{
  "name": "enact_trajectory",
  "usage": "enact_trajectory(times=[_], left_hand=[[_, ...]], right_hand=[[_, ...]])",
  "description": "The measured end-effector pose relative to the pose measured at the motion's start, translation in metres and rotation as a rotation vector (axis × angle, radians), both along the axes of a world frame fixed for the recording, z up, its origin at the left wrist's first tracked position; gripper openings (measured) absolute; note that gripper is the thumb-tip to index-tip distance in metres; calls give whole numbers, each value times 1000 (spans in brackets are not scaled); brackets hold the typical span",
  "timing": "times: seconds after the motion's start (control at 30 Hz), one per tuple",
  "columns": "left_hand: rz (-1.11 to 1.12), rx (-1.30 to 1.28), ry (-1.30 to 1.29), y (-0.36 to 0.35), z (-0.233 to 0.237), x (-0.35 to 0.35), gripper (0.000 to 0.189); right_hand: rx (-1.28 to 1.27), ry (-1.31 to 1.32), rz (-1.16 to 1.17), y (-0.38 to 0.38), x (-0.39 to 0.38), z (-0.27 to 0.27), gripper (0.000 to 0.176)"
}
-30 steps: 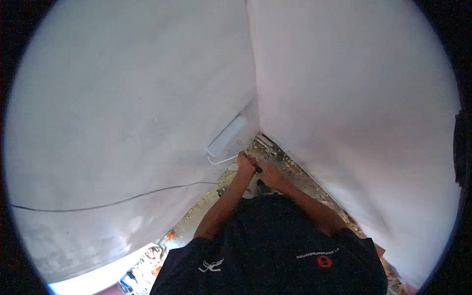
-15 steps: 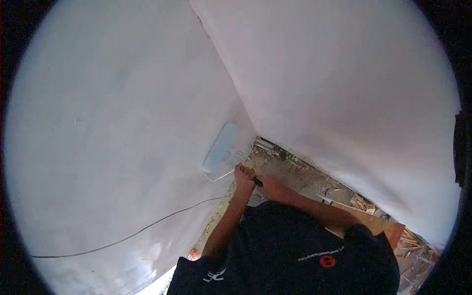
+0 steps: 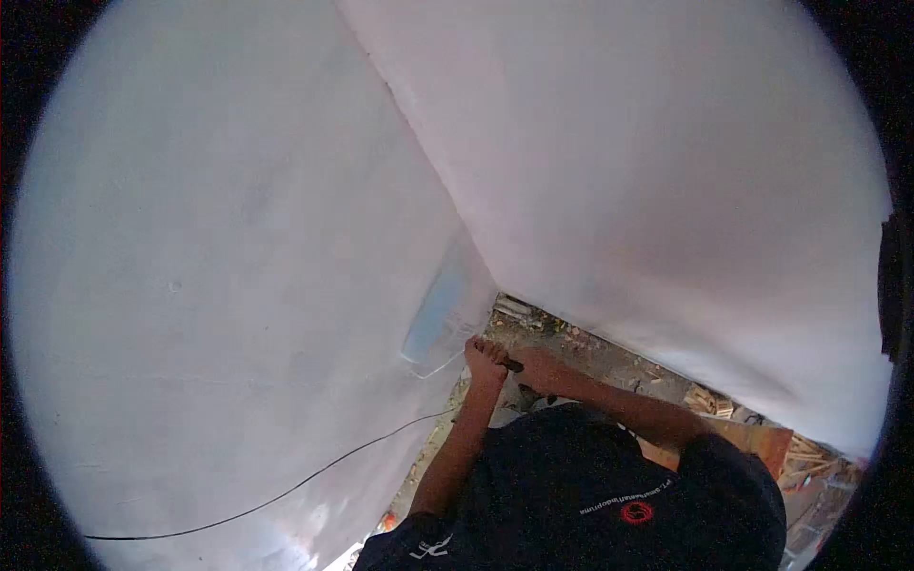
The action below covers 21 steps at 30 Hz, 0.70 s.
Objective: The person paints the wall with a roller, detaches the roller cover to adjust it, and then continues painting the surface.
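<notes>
A paint roller point(image 3: 437, 312) with a pale blue sleeve rests against the left wall point(image 3: 238, 285), close to the corner. Its thin wire frame runs down to a dark handle. My left hand point(image 3: 487, 357) is wrapped around the upper part of that handle. Lower down, my right hand point(image 3: 535, 370) closes on the handle's end, its fingers partly hidden. Both forearms stretch up from my dark shirt point(image 3: 590, 504).
A right wall point(image 3: 666, 171) meets the left one at a slanting corner line. A dark cable point(image 3: 314, 473) hangs across the left wall. Below are rubble-strewn ground point(image 3: 552, 333), an orange-brown board point(image 3: 762, 445) and wood scraps point(image 3: 809, 459).
In the view, the roller, both hands and the corner's lower end sit slightly lower, as the camera has tilted a little. The roller stays by the corner, still held.
</notes>
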<state>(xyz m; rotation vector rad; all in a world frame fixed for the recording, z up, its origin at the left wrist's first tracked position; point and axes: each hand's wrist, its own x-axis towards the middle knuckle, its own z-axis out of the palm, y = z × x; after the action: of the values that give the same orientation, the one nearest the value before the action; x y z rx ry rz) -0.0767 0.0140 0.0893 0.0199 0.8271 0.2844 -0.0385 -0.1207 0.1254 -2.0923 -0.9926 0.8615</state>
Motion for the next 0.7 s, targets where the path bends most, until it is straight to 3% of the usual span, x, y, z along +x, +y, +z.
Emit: enact_trajectory(times=[0.1,0.17,0.23,0.33,0.4,0.53,0.63,0.7], left_hand=[[-5,-61,-23,7,-27,-5,36],[-52,-96,-142,9,-20,-16,38],[-83,-63,-130,11,-15,-14,39],[-81,8,40,1,-39,-12,39],[-46,31,214,-6,-63,4,36],[-52,6,76,-9,-17,-9,28],[0,-40,-17,-21,29,22,25],[2,-35,-48,-26,32,49,26]], right_hand=[[102,-109,1,2,-13,-48,27],[86,-113,5,0,-13,-31,27],[-39,-22,61,2,-12,35,25],[114,-118,-46,-5,-9,-59,24],[60,-42,-52,-9,-15,-37,26],[170,-192,-59,-16,-11,6,32],[-108,-72,-59,-29,21,31,33],[-23,-103,-41,-28,49,44,32]])
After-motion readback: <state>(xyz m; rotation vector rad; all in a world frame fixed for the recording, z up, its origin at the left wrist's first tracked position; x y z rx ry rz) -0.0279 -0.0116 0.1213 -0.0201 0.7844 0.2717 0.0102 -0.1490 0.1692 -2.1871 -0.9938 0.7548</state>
